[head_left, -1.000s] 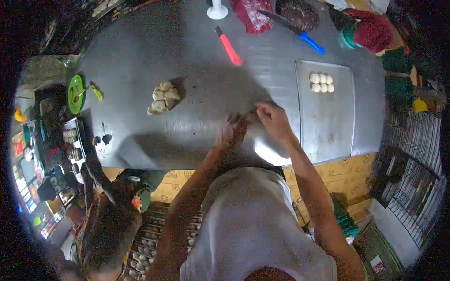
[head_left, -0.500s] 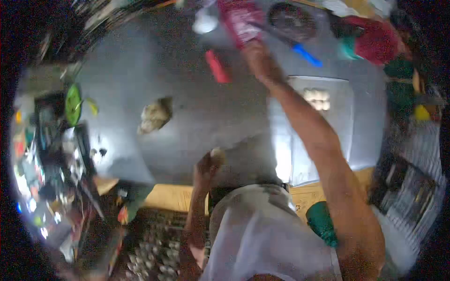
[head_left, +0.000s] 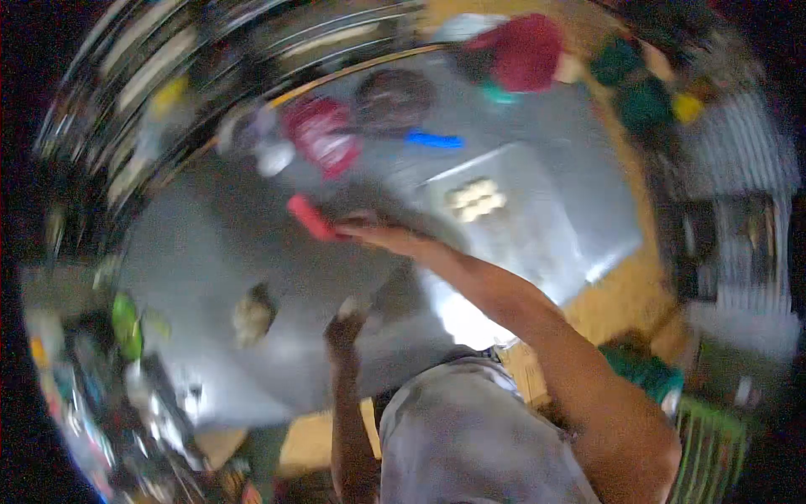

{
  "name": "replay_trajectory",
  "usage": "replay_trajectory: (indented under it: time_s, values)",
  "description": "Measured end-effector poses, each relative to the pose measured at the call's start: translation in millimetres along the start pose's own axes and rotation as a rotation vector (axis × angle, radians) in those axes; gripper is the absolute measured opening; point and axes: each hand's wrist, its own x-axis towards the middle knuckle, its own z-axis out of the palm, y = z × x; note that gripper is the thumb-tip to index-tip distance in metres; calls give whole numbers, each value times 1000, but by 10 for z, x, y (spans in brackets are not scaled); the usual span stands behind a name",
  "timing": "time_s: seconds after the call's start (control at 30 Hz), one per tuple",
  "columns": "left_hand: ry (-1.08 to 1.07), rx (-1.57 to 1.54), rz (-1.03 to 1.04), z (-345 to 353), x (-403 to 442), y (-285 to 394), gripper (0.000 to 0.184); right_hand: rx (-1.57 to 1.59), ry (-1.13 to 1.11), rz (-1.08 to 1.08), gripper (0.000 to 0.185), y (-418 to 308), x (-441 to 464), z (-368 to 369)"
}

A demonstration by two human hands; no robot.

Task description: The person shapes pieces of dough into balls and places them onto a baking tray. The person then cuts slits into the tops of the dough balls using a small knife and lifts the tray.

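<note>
My left hand [head_left: 342, 332] is closed around a small pale lump [head_left: 355, 306], low over the grey table [head_left: 201, 244]. My right hand [head_left: 369, 232] stretches across the table, its fingers extended to the near end of a red oblong thing [head_left: 309, 216]. The fingertips seem to meet it, though blur hides the exact contact. To the left of my left hand lies a beige, crumpled-looking lump [head_left: 253, 314]. Several pale pieces [head_left: 476, 199] sit in a cluster on a light, shiny sheet [head_left: 546, 223] to the right.
Toward the far edge are a red-and-white packet [head_left: 322, 136], a dark round thing [head_left: 395, 99] and a blue handle [head_left: 435, 139]. Dark red cloth [head_left: 527, 52] is at the far right corner. A green round thing [head_left: 127, 326] stands at the left edge; racks line the back.
My right hand has come back from the packet to the red oblong thing. My left hand still holds the pale lump. The whole view has turned and shifted.
</note>
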Motion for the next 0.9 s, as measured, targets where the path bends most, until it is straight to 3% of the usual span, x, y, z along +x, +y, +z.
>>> replay_trajectory:
  time_s: [0.03, 0.07, 0.1, 0.13, 0.17, 0.2, 0.23, 0.27, 0.33, 0.37, 0.4, 0.43, 0.47, 0.57, 0.63, 0.67, 0.7, 0.73, 0.8, 0.9]
  values:
    - [-95, -179, -447, -45, 50, -404, 23, 242, -54, -51, 40, 380, -252, 130]
    - [185, -1031, -238, 199, -116, -378, 30, -379, -19, -91, 33, 204, -631, 311]
    - [-159, -364, -141, 181, 9, -892, 32, -254, 72, -244, 22, 453, -846, 502]
    - [-233, -78, -51, 65, 96, -415, 38, -468, 131, -232, 16, 450, -1024, 652]
    - [-270, -529, -336, -21, 53, -91, 39, -235, 153, -372, 15, 382, -1204, 922]
    - [-279, -1092, -75, 505, -15, -1190, 38, -746, 392, -488, 17, 991, -1153, 797]
    - [-159, -884, -177, 262, -61, -588, 44, -591, 432, -340, 19, 998, -1180, 849]
    - [-204, -930, -140, 264, -77, -681, 46, -449, 485, -175, 21, 897, -1216, 926]
    - [-268, -984, -102, 333, -83, -646, 48, -419, 425, -203, 26, 495, -1349, 970]
    - [-288, -1070, -110, 311, -75, -570, 47, 3, 159, -74, 22, 267, -1373, 993]
    - [-314, -1160, -124, 328, -98, -528, 47, -3, 159, -73, 22, 132, -1431, 1004]
    - [-303, -574, -60, 364, -59, -602, 42, -351, 129, -87, 22, 30, -1484, 994]
    - [-299, -582, -58, 360, -39, -710, 42, -701, 92, -102, 22, -10, -1498, 992]
    - [-221, -803, 53, 313, -66, -828, 31, -736, 234, -10, 32, 200, -1468, 964]
    - [-237, -1000, 121, 529, -23, -775, 27, -631, 286, -218, 30, 385, -1372, 910]
    - [-280, -645, -104, 111, -64, -279, 22, -476, 226, -41, 26, 528, -1286, 792]
    - [-359, 16, -350, -93, -47, 42, 16, -284, 206, 204, 24, 340, -1431, 811]
    - [-112, -234, -114, 35, -92, -96, 12, -542, 38, -18, 27, 222, -1435, 754]
    - [-191, -678, -207, 172, -131, -344, 14, -443, 75, 59, 32, 564, -1419, 575]
    - [-111, -878, -114, 327, -200, -217, 16, -347, 94, 120, 32, 388, -1410, 516]
